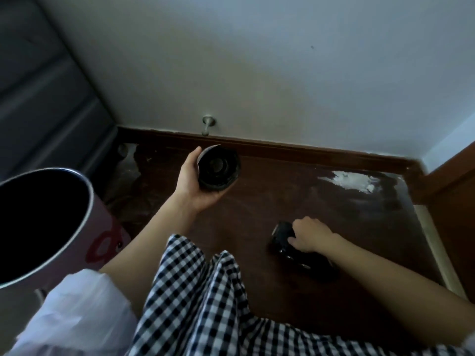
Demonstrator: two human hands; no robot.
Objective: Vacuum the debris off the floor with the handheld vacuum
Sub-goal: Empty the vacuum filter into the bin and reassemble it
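My left hand (pixel 192 183) holds a dark round cup-like piece of the handheld vacuum (pixel 218 167) above the floor, with its open end turned toward me. My right hand (pixel 309 237) rests on the black body of the vacuum (pixel 303 255), which lies on the dark wooden floor (pixel 257 214) at the lower right. Pale scuffed patches or dust (pixel 347 179) show on the floor near the right corner, and more (pixel 128 160) lie at the left corner.
A pink bin (pixel 46 222) with a dark inside stands at the left, with a white bag (pixel 77 304) below it. A white wall (pixel 257 73) with a doorstop (pixel 208 124) rises behind the baseboard. A wooden door frame (pixel 452 181) stands at the right. My checked trousers (pixel 205 304) fill the foreground.
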